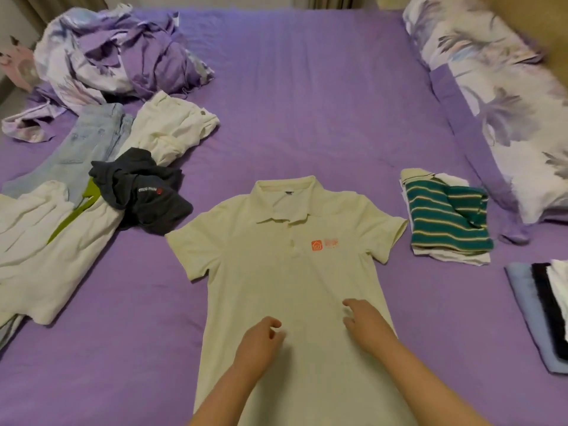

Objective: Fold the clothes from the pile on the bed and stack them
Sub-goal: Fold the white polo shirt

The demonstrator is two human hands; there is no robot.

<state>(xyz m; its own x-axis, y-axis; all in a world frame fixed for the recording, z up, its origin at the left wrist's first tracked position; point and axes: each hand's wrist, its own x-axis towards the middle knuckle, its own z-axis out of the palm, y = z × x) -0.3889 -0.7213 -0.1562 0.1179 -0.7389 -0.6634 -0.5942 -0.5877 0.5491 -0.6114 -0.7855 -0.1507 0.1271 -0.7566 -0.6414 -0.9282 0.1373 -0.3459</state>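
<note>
A cream polo shirt (pixel 276 272) with an orange chest logo lies spread flat, front up, on the purple bed (pixel 307 103), collar away from me. My left hand (pixel 259 342) hovers over or rests on its lower middle with fingers loosely curled, holding nothing. My right hand (pixel 365 321) lies on the shirt's lower right, fingers relaxed and pointing left. The unfolded pile sits at the left: a dark navy shirt (pixel 144 192), a white garment with a green stripe (pixel 46 250), light blue jeans (pixel 83 142) and cream shorts (pixel 172 130). A folded stack topped by a green striped shirt (pixel 445 219) lies at the right.
A second folded stack (pixel 544 312) of blue, black and white items lies at the right edge. A crumpled purple floral duvet (pixel 116 53) fills the far left corner. A floral pillow (pixel 498 87) runs along the right side.
</note>
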